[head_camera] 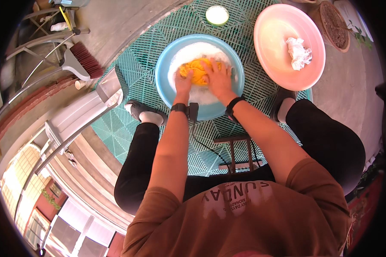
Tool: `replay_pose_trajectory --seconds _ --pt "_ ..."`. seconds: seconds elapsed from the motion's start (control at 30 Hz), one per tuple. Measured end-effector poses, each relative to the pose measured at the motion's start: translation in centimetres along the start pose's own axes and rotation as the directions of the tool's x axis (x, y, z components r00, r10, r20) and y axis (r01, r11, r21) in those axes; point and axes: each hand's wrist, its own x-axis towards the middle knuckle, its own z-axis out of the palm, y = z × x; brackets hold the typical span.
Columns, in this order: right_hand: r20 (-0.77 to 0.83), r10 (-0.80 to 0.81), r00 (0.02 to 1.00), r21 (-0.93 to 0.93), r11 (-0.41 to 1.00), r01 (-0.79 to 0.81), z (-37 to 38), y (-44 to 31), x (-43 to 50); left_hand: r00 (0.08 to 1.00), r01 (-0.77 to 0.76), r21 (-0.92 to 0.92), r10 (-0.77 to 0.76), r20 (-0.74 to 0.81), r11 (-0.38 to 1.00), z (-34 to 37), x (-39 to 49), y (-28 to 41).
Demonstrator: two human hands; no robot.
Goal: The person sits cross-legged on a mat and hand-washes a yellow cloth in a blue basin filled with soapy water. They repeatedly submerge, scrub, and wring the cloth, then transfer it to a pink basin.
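A light blue plastic basin (162,93) stands before me on the mat, with white soap suds (197,48) in it. Bunched-up yellow-orange cloth (197,69) lies in the foam. My left hand (183,84) holds the cloth's left end, thumb on top and the other fingers mostly hidden. On the right part of the cloth, my right hand (220,80) grips with its fingers spread over the folds. Something small and pale, too unclear to name, shows in the suds beside the right hand.
A pink basin (270,61) holds crumpled white cloth (298,54). Beyond the blue basin sits a small round container (217,15) with white content. Green slatted matting (141,61) covers the ground. A broom (83,61), a dustpan (83,109) and a metal rail are at left; a plant pot (334,27) is far right.
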Motion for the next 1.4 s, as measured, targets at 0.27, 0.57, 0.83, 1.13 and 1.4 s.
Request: replay_pose_trajectory --seconds 0.27,0.57,0.83,1.13,1.4 --pt "0.083 0.001 0.997 0.001 1.0 -0.001 8.7 1.3 2.2 0.983 0.15 0.55 -0.063 -0.174 0.822 2.5 2.9 0.8" --pt "0.141 -0.277 0.95 0.807 0.588 0.051 -3.7 -4.7 3.0 0.937 0.004 -0.292 0.098 0.335 0.956 1.2 -3.0 2.7" --pt "0.037 -0.187 0.982 0.787 0.611 0.087 -4.0 -4.5 2.4 0.892 0.403 -0.659 -0.11 0.439 0.635 1.5 -3.5 3.4" --pt "0.104 -0.077 0.992 0.152 0.987 0.06 1.1 2.7 4.5 0.932 0.363 -0.046 -0.362 0.028 0.931 -1.2 -0.3 2.8" --pt "0.428 -0.057 0.902 -0.066 0.993 0.094 5.5 2.2 4.1 0.947 0.295 0.059 -0.284 -0.153 0.954 1.7 3.4 1.7"
